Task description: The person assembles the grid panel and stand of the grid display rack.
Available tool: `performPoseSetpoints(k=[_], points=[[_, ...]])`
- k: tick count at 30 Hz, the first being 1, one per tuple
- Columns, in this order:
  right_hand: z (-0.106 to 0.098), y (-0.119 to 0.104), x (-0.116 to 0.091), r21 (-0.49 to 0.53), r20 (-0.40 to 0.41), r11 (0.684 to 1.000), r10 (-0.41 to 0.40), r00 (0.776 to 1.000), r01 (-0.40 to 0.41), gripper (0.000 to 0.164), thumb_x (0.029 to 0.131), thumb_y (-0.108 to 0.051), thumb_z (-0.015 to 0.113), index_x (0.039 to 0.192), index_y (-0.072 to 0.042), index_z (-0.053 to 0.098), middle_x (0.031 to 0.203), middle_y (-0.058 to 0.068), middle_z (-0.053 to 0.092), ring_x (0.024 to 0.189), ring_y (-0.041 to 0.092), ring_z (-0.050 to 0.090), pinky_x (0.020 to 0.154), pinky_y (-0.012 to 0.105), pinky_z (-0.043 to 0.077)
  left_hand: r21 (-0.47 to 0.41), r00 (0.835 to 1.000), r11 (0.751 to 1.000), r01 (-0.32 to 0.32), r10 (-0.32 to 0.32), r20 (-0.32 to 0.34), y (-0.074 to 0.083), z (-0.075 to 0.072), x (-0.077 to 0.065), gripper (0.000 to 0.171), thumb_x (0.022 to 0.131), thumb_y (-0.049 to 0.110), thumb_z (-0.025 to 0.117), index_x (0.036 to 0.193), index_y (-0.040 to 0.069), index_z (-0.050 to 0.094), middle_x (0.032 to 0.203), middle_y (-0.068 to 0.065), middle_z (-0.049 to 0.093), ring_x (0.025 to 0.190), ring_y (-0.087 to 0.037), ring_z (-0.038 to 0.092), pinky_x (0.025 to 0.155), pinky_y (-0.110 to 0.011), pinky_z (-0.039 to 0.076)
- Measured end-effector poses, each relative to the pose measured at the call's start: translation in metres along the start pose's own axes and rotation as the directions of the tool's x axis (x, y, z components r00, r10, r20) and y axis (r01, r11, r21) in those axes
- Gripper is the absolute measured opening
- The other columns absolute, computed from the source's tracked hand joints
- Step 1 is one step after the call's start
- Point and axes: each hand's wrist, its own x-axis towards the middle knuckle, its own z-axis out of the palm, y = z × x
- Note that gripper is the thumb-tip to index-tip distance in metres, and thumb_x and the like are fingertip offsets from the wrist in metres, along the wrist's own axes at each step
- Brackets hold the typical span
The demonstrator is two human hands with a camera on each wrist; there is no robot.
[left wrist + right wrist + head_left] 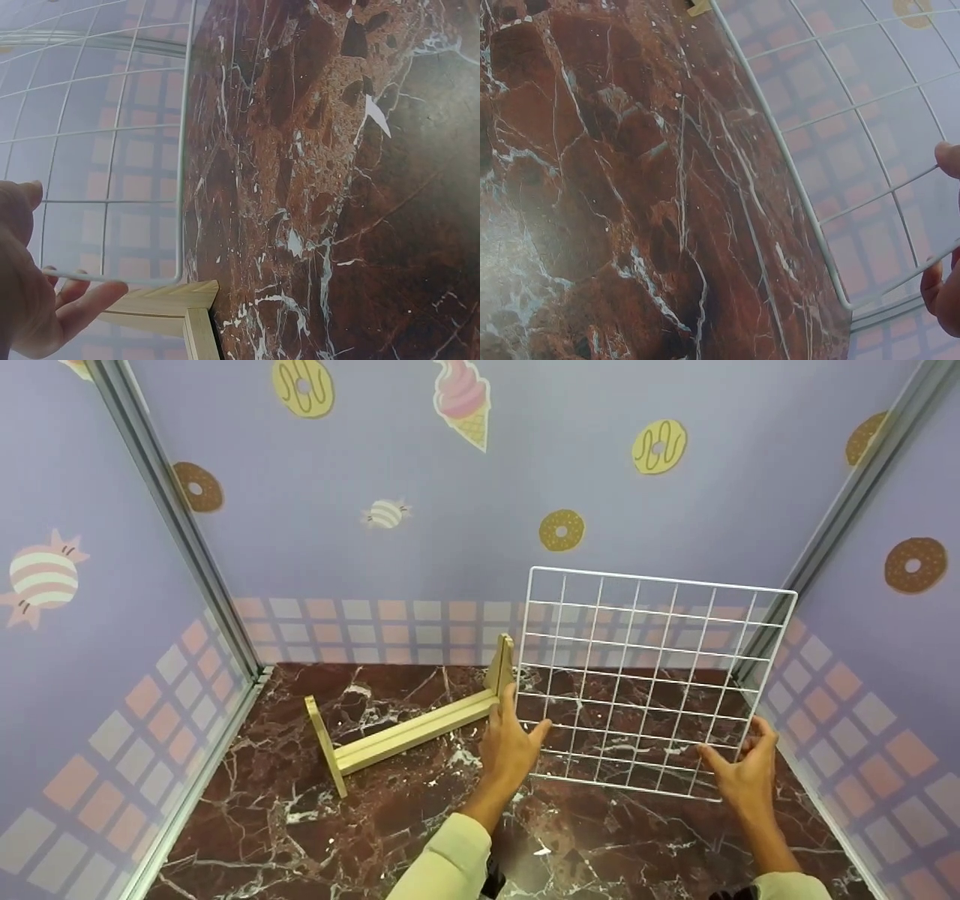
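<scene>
A white wire grid panel [619, 675] is held upright, leaning back a little, between both hands. My left hand [510, 742] holds its left edge low down, thumb on the near side and fingers along the outer wire. At the lower right edge, my right hand [750, 772] grips the panel, thumb in front and fingers curled behind. A pale wooden stand [416, 735] lies just left of the panel; a grooved crossbar joins its two end pieces. The left wrist view shows part of the stand [199, 334] close beyond my left fingers [94, 304].
The dark red marbled tabletop [255, 825] has small white bits scattered on it. Purple walls [420, 562] with sweets and a checked border enclose the back and both sides, with grey metal posts [176, 517] at the corners.
</scene>
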Motion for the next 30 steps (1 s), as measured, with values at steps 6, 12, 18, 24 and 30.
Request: performPoseSetpoints(k=[6, 12, 18, 24, 30], points=[[0.006, -0.003, -0.002, 0.035, -0.052, 0.998, -0.056, 0.997, 0.058, 0.089, 0.074, -0.003, 0.087, 0.146, -0.002, 0.034, 0.096, 0.005, 0.041, 0.081, 0.011, 0.039, 0.073, 0.018, 0.033, -0.007, 0.997, 1.0, 0.016, -0.016, -0.073, 0.001, 0.004, 0.001, 0.082, 0.08, 0.043, 0.084, 0.149, 0.022, 0.043, 0.12, -0.012, 0.064, 0.096, -0.034, 0.069, 0.068, -0.044, 0.058], [0.01, -0.003, -0.004, 0.068, -0.124, 0.983, -0.159, 0.98, 0.168, 0.091, 0.071, 0.005, 0.087, 0.144, 0.004, 0.034, 0.094, 0.007, 0.036, 0.084, 0.011, 0.034, 0.079, 0.021, 0.029, -0.049, 0.992, 0.999, 0.022, -0.028, -0.125, 0.004, 0.009, 0.001, 0.079, 0.083, 0.041, 0.083, 0.148, 0.021, 0.042, 0.117, -0.014, 0.062, 0.101, -0.035, 0.067, 0.072, -0.046, 0.059], [0.014, -0.005, -0.008, 0.067, -0.166, 0.985, -0.148, 0.975, 0.161, 0.089, 0.071, 0.005, 0.087, 0.144, 0.002, 0.036, 0.096, 0.0, 0.036, 0.088, 0.005, 0.033, 0.081, 0.02, 0.03, -0.067, 0.989, 0.997, 0.031, -0.041, -0.143, 0.007, 0.011, 0.001, 0.08, 0.083, 0.041, 0.083, 0.148, 0.021, 0.041, 0.118, -0.015, 0.061, 0.105, -0.035, 0.065, 0.075, -0.048, 0.06], [0.016, -0.011, -0.01, 0.038, -0.178, 0.992, -0.108, 0.978, 0.116, 0.09, 0.071, 0.002, 0.087, 0.146, -0.003, 0.038, 0.098, -0.003, 0.036, 0.094, 0.005, 0.034, 0.085, 0.026, 0.032, -0.049, 0.984, 0.999, 0.015, -0.023, -0.177, 0.006, 0.012, 0.002, 0.076, 0.084, 0.037, 0.082, 0.146, 0.019, 0.042, 0.116, -0.016, 0.062, 0.101, -0.036, 0.066, 0.077, -0.048, 0.06], [0.015, -0.016, -0.013, 0.007, -0.19, 0.996, -0.081, 0.979, 0.084, 0.089, 0.075, -0.002, 0.085, 0.149, -0.003, 0.036, 0.101, 0.006, 0.039, 0.101, 0.017, 0.037, 0.09, 0.039, 0.035, -0.071, 0.988, 0.997, 0.015, -0.026, -0.152, 0.007, 0.01, 0.003, 0.073, 0.086, 0.038, 0.078, 0.147, 0.02, 0.043, 0.118, -0.015, 0.063, 0.103, -0.036, 0.066, 0.08, -0.048, 0.059]])
